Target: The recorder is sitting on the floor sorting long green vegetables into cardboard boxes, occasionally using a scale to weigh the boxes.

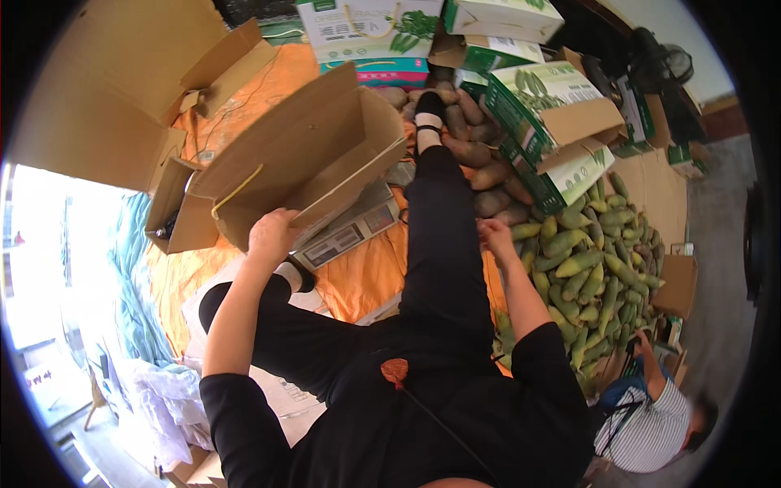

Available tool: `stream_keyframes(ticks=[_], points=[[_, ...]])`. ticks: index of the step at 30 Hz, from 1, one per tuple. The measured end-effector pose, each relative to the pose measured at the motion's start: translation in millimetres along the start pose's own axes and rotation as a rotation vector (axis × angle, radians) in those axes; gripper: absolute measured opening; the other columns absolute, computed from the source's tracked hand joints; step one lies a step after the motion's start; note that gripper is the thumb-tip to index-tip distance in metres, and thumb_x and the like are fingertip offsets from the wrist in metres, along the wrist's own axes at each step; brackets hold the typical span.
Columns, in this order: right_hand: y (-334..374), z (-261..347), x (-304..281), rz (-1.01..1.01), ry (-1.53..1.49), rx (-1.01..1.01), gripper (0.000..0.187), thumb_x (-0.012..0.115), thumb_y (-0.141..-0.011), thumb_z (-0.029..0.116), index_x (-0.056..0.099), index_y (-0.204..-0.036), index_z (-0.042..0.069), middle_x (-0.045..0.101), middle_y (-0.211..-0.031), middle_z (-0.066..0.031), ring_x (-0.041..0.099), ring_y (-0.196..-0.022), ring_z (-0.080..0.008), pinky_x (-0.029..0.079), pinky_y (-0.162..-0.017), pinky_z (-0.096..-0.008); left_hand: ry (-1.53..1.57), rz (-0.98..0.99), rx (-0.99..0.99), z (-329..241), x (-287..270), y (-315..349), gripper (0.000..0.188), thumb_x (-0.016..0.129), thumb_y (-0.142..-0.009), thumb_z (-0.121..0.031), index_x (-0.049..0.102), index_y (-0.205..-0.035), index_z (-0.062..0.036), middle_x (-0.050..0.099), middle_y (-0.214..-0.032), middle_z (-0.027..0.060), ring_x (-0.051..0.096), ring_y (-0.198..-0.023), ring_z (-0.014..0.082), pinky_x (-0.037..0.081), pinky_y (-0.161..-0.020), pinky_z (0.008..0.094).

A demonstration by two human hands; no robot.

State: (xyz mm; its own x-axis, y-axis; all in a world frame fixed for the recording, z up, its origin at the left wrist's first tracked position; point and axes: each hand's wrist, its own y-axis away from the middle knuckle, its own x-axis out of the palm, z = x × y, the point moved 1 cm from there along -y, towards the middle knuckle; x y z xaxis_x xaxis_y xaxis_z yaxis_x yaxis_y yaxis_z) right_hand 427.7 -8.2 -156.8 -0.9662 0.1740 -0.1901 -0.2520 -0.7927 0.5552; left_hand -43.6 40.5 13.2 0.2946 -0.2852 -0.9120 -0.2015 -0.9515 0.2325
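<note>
My left hand (272,235) grips the near edge of an open brown cardboard box (325,167), its fingers curled at the corner. The box lies tilted with its inside facing me and has a yellow cord handle (237,192) on its left side. My right hand (495,237) is beside my right knee, at the left edge of a pile of green radishes (582,264). Its fingers are curled together; whether anything small is between them is hidden. Reddish-brown, long root vegetables (488,175) lie beyond it, around my outstretched foot.
Green-and-white printed cartons (541,98) stand at the back right, and a white carton (370,28) stands at the back. An orange sheet (358,285) covers the floor. Large cardboard flaps (106,81) rise at the left. Another person in a striped shirt (643,427) is at the lower right.
</note>
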Motion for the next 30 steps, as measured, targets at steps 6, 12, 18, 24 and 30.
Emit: stream_keyframes(ticks=[6, 12, 18, 24, 30], points=[[38.6, -61.2, 14.4, 0.099, 0.367, 0.025, 0.014, 0.06, -0.082, 0.014, 0.067, -0.083, 0.002, 0.065, -0.074, -0.0096, 0.064, -0.07, -0.0177, 0.05, -0.061, -0.0314, 0.037, 0.077, -0.052, -0.6, -1.7, 13.7, 0.035, 0.064, -0.077, -0.013, 0.066, -0.112, -0.0141, 0.059, -0.104, 0.0138, 0.058, -0.1, 0.0324, 0.047, -0.085, 0.041], [62.8, -111.9, 13.4, 0.068, 0.584, 0.139, 0.021, 0.058, -0.083, 0.021, 0.068, -0.087, 0.003, 0.068, -0.084, -0.0193, 0.066, -0.084, -0.0315, 0.05, -0.076, -0.0379, -0.049, -0.11, -0.167, -32.2, -2.2, 20.9, 0.059, 0.07, -0.071, -0.008, 0.054, -0.128, -0.0116, 0.049, -0.132, 0.0109, 0.049, -0.117, 0.0326, 0.04, -0.097, 0.0449], [61.1, -145.8, 3.8, 0.139, 0.656, 0.13, 0.028, 0.053, -0.084, 0.025, 0.068, -0.091, 0.003, 0.067, -0.091, -0.0228, 0.064, -0.09, -0.0374, 0.05, -0.079, -0.0407, -0.149, -0.138, -0.29, -31.7, 20.5, 7.9, 0.04, 0.066, -0.075, -0.016, 0.062, -0.114, -0.0142, 0.064, -0.109, 0.0093, 0.059, -0.104, 0.0287, 0.04, -0.09, 0.0477], [49.0, -174.7, -8.8, -0.026, 0.698, 0.091, 0.02, 0.062, -0.078, 0.022, 0.067, -0.084, 0.003, 0.067, -0.074, -0.0152, 0.066, -0.074, -0.0204, 0.05, -0.067, -0.0347, -0.189, -0.191, -0.286, -26.8, 30.3, 4.3, 0.03, 0.065, -0.076, -0.025, 0.066, -0.104, -0.0127, 0.067, -0.099, 0.0112, 0.063, -0.096, 0.03, 0.04, -0.087, 0.0479], [49.0, -157.9, -1.8, -0.069, 0.633, 0.133, 0.029, 0.051, -0.084, 0.026, 0.069, -0.092, 0.005, 0.066, -0.098, -0.0197, 0.062, -0.096, -0.0385, 0.049, -0.083, -0.0412, -0.183, -0.199, -0.305, -17.0, 29.1, 8.0, 0.031, 0.067, -0.076, -0.024, 0.067, -0.105, -0.013, 0.068, -0.1, 0.0089, 0.063, -0.096, 0.0279, 0.039, -0.088, 0.0483]])
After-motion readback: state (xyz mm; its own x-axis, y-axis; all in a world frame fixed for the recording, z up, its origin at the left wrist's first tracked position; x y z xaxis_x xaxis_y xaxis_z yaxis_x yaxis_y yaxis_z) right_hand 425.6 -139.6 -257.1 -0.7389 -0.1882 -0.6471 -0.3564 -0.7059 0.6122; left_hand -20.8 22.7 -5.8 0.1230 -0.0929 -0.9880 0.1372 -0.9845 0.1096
